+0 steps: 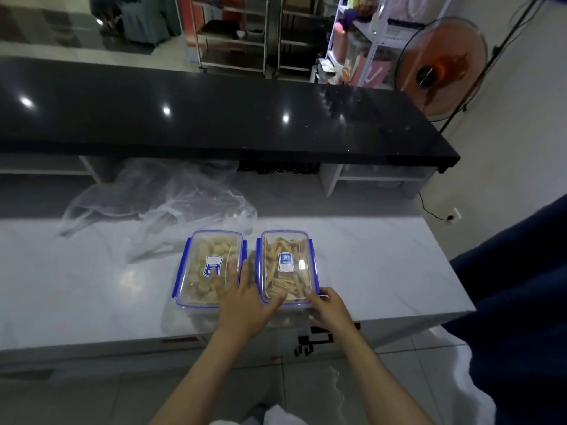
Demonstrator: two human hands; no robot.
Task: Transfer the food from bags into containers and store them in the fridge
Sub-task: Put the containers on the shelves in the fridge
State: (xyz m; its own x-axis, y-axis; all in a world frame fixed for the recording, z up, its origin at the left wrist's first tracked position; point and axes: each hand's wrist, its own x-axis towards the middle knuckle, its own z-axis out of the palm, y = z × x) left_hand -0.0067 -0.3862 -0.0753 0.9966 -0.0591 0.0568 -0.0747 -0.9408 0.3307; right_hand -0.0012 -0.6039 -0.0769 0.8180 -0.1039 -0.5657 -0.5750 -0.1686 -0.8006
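Two clear containers with blue clip lids are sitting side by side on the white marble-look counter (383,265), near its front edge; the left container (208,265) is looking full of pale, rounded chunks of food, and the right container (287,265) is packed with thin golden strips, fries by the look of them; both lids are on, each with a white and blue sticker in the middle. The person's left hand (242,305) is lying flat with fingers spread and pretty much straight, fingertips resting on the near right part of the left container's lid, thumb reaching over toward the near left corner of the right container; it isn't wrapping around anything. The right hand (329,305) is sitting at the near right corner of the right container, thumb pressing down on the lid edge, the other fingers curling under by the rim; whether they're actually hooking a clip I can't tell, it's hidden. Just behind the containers, to the far left, a crumpled clear plastic bag (159,204) is lying loose on the counter, looking emptied out; past that a glossy black raised ledge (214,118) is running across the room; an orange fan (441,69) is standing far right by the wall.
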